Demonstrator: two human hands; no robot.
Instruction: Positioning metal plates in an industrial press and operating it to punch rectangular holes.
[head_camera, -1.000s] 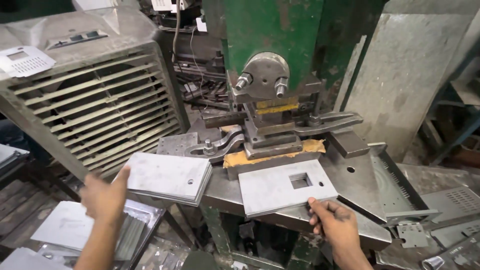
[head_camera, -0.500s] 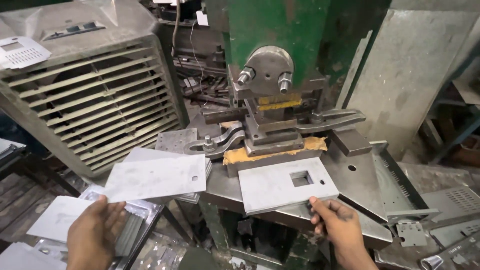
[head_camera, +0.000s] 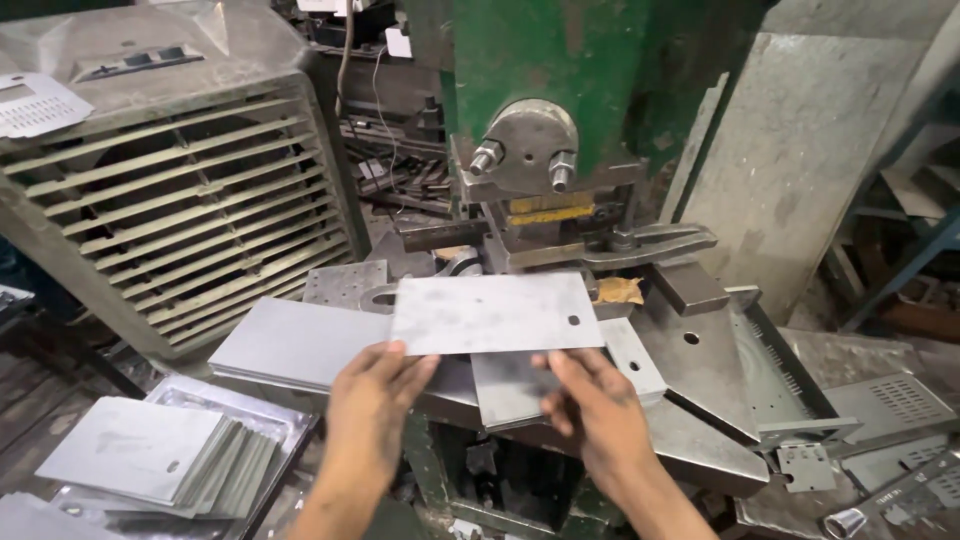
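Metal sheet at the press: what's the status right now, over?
Left hand and right hand both grip the flat metal sheet by its near edge. Sheet held level before the green press. Another plate lies beneath it.

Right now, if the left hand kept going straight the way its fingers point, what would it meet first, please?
The left hand already touches the metal sheet it points up at. Beyond that, the line seems to lead to the press tooling below the green press frame, though depth is hard to judge.

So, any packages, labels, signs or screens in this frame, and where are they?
White tag or label: top centre, behind the green press, small and roughly rectangular.
Pale panel-like plate: far left, on the louvred cooler, flat with cut-outs.
No packages, signs or screens show.
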